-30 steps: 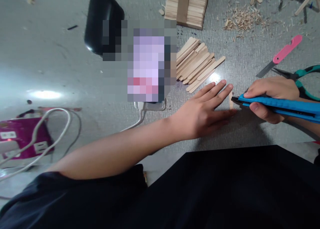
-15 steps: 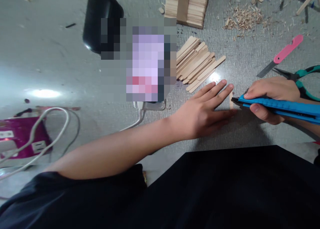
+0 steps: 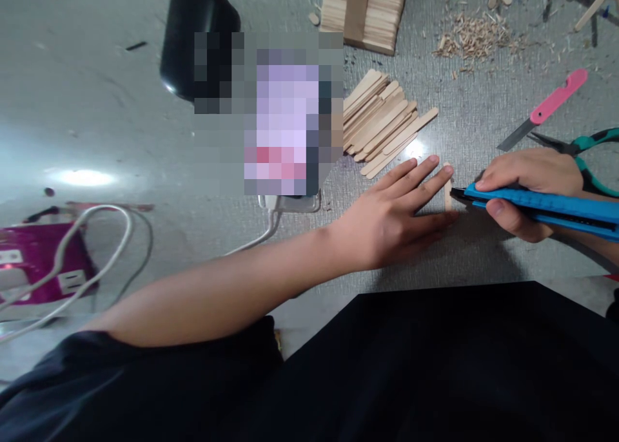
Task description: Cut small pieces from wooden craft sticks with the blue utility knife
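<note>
My left hand (image 3: 394, 213) lies on the table with its fingers spread, the fingertips resting on a short wooden craft stick (image 3: 447, 187). In my right hand (image 3: 527, 187) is a blue utility knife (image 3: 546, 207), its dark tip at the right edge of that stick. Just beyond my left fingers is a loose pile of craft sticks (image 3: 387, 120). A pink folding knife (image 3: 556, 100) with its blade out lies beyond my right hand, and green-handled pliers (image 3: 580, 145) lie partly behind that hand.
A banded bundle of craft sticks (image 3: 377, 13) lies at the back, beside a heap of wood shavings (image 3: 476, 36). A black rounded case (image 3: 196, 36) stands left of a blurred-out phone-like object (image 3: 287, 120). A white cable (image 3: 123, 236) loops by a purple power strip (image 3: 48, 261).
The utility knife tip has shifted very slightly right along with my right hand. My left hand stays on the stick, of which a little more shows.
</note>
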Motion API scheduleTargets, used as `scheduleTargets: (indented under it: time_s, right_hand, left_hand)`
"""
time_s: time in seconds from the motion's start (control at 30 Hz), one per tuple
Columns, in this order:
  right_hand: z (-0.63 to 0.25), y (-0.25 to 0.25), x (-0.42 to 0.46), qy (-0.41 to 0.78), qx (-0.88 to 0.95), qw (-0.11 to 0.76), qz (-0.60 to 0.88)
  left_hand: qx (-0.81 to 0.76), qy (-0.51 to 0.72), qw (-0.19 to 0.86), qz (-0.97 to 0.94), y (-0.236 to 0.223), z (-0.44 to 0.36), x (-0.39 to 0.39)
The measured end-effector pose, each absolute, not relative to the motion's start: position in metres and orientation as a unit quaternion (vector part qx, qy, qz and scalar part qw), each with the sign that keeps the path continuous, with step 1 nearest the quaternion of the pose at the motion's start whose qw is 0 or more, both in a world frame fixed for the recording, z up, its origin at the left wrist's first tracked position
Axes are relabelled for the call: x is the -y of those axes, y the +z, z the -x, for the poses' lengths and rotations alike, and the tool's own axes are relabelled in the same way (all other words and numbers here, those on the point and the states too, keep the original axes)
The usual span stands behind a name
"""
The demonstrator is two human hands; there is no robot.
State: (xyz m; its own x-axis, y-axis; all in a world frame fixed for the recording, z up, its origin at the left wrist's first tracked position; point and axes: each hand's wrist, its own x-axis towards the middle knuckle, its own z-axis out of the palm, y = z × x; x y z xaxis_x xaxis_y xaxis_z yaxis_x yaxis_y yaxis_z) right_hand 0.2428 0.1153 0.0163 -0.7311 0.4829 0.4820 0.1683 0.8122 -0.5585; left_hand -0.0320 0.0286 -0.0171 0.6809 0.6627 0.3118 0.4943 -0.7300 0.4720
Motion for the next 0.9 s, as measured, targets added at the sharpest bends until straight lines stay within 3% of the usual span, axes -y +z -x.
scheduleTargets:
  time_s: [0.9]
  right_hand:
    - [-0.2436,0.0177,-0.1126,0.237,0.899,0.304,0.208]
  left_hand:
    - [-0.319,0.256,0.167,-0.897,-0.0204,0.0337,-0.0297]
